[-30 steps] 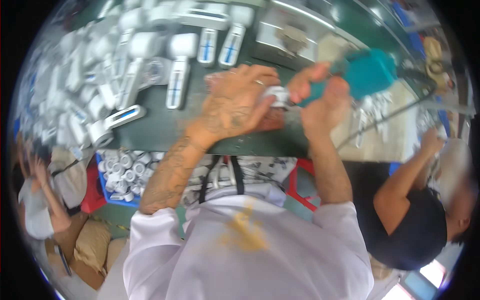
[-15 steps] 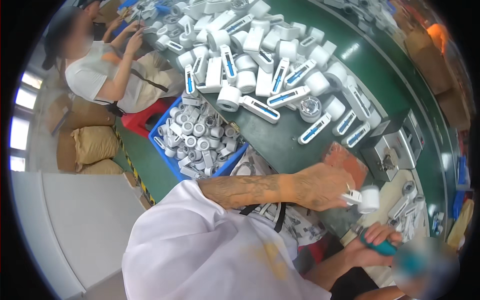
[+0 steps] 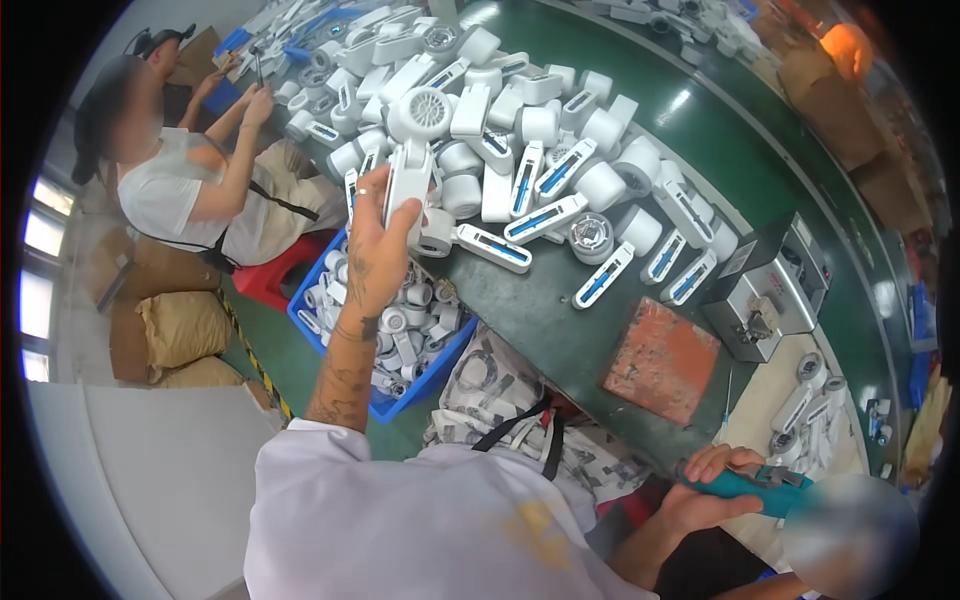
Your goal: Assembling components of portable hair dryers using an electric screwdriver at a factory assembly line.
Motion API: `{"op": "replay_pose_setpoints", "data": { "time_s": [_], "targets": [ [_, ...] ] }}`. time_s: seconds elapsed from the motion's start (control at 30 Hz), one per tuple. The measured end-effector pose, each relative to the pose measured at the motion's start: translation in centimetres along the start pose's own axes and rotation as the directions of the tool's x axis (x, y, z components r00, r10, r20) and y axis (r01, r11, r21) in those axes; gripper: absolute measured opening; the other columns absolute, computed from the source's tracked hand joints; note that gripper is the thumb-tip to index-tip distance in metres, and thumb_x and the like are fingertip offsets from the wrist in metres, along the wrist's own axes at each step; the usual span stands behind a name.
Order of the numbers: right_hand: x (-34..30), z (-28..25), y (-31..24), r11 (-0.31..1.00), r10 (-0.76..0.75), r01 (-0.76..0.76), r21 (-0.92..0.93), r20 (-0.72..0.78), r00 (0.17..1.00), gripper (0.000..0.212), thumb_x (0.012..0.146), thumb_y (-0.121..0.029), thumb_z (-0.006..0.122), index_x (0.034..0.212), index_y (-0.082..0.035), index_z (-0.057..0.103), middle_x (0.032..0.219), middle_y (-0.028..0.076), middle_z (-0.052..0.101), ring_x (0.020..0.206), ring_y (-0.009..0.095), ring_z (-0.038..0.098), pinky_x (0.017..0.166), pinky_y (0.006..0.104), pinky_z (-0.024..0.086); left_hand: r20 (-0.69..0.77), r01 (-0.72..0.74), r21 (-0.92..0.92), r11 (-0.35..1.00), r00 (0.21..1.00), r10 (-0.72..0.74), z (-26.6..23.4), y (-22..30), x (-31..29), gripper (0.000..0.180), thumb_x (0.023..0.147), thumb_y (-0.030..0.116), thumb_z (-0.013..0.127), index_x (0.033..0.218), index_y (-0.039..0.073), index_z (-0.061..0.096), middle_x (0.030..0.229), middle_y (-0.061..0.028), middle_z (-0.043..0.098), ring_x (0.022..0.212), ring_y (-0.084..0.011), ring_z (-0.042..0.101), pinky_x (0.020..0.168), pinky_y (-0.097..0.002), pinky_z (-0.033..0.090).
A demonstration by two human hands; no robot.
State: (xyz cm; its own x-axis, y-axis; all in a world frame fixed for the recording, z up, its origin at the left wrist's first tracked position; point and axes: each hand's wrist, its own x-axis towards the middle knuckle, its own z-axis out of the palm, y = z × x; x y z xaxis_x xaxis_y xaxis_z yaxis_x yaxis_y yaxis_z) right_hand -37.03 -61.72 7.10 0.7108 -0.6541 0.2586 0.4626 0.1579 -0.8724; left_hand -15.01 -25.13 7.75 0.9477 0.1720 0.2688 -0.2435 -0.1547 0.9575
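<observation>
My left hand (image 3: 378,240) grips a white handheld fan (image 3: 408,175) by its handle, thumb and fingers on either side. Its round grille head points away from me, above the near left part of a heap of similar white fans (image 3: 540,215). Many of these have a handle with a blue strip along it. At the lower right, my right hand (image 3: 705,490) is closed around a teal power screwdriver (image 3: 745,485); a blurred patch covers its far end. A reddish square block (image 3: 662,360) lies on the green bench between my hands.
A blue crate (image 3: 420,395) of white fan parts stands below the bench's left edge. Right of the block are a thin screwdriver (image 3: 728,395), a metal box-shaped device (image 3: 760,300) and more fans (image 3: 805,415). A co-worker (image 3: 180,185) sits at the left.
My left hand has swung from beside the screwdriver over to the heap at the left, carrying the fan. The reddish block is now uncovered. My right hand still holds the screwdriver.
</observation>
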Motion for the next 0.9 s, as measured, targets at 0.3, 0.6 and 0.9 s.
{"op": "replay_pose_setpoints", "data": {
  "time_s": [0.3,0.6,0.9],
  "targets": [
    [-0.8,1.5,0.0,0.999,-0.007,0.010,-0.047,0.056,0.998,0.075,0.087,-0.079,0.051,0.099,-0.005,0.046,0.058,0.002,0.045,0.044,0.013,0.045,0.041,0.0255,0.040,0.029,-0.155,0.437,0.886,0.987,0.158,2.8,1.8,5.5,0.049,0.099,0.031,0.062,0.136,-0.001,0.055,0.100,-0.0203,0.071,0.080,-0.0262,0.068,0.076,-0.0349,0.053],
    [-1.6,-0.3,-0.7,0.999,0.004,-0.003,-0.032,0.047,0.999,0.077,0.086,-0.079,0.054,0.100,-0.004,0.046,0.058,0.003,0.046,0.045,0.013,0.045,0.041,0.0260,0.040,0.142,-0.322,0.790,0.522,0.924,0.356,7.0,1.3,8.9,0.043,0.100,0.031,0.056,0.127,-0.003,0.058,0.096,-0.0269,0.070,0.097,-0.0419,0.068,0.087,-0.0525,0.051],
    [-2.2,-0.5,-1.2,0.999,0.008,-0.004,-0.050,0.074,0.997,0.075,0.087,-0.077,0.055,0.103,-0.004,0.047,0.063,0.003,0.047,0.047,0.015,0.045,0.045,0.0265,0.041,0.291,-0.473,0.792,0.386,0.848,0.442,9.5,-0.6,9.0,0.050,0.093,0.036,0.065,0.126,-0.001,0.060,0.108,-0.0224,0.070,0.097,-0.0388,0.068,0.085,-0.0476,0.054]
  ]
}}
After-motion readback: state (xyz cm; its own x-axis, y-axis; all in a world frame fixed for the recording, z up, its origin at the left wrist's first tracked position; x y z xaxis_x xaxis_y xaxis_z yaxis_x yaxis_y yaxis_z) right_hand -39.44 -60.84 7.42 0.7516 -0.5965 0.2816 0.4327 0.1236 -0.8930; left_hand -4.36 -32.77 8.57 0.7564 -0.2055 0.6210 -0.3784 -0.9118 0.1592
